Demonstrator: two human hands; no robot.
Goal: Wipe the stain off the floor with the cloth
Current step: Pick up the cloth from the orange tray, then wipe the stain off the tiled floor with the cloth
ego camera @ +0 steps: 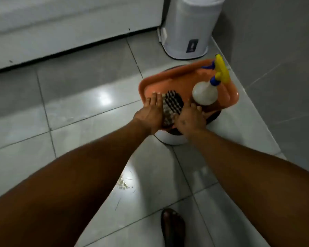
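Note:
A folded black-and-white checked cloth [171, 106] lies on an orange tray [169, 75]. My left hand [151, 113] lies with straight fingers against the cloth's left side. My right hand [190, 118] grips its right side, fingers curled, so the cloth is held between both hands. The stain [122, 184] is a patch of small pale crumbs and specks on the grey floor tiles, near me, between my forearms. The cloth's near end is hidden under my hands.
A white spray bottle with a yellow-and-blue head [208, 90] stands on the tray's right side. The tray rests on a white round stand [171, 139]. A white bin [189, 27] stands behind, by the grey wall [275, 59]. My sandalled foot [173, 227] is near the bottom edge.

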